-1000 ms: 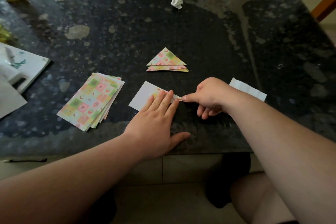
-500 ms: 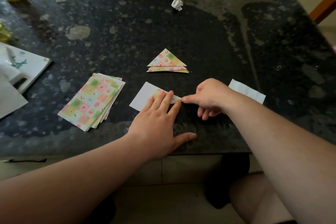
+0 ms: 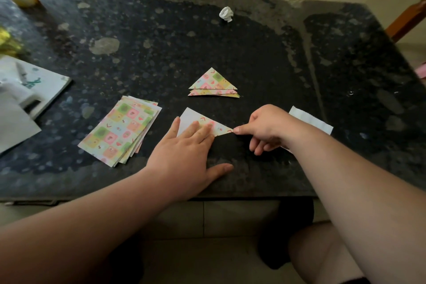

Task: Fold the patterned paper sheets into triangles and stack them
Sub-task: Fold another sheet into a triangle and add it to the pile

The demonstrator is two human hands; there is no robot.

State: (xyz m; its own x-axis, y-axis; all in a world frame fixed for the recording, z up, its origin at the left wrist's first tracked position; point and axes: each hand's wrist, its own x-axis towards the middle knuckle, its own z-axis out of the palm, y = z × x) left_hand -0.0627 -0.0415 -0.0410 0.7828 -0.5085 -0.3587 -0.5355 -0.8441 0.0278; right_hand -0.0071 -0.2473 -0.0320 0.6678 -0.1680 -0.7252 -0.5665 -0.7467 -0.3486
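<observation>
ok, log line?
step: folding sheet | left hand: flat on it | right hand: fingertip at corner | folded stack: untouched

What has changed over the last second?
The left hand slid slightly left on the sheet, uncovering more of its folded patterned flap. Nothing was taken hold of or let go. The right hand still touches the flap's corner; the folded triangles and the unfolded stack stayed put.
</observation>
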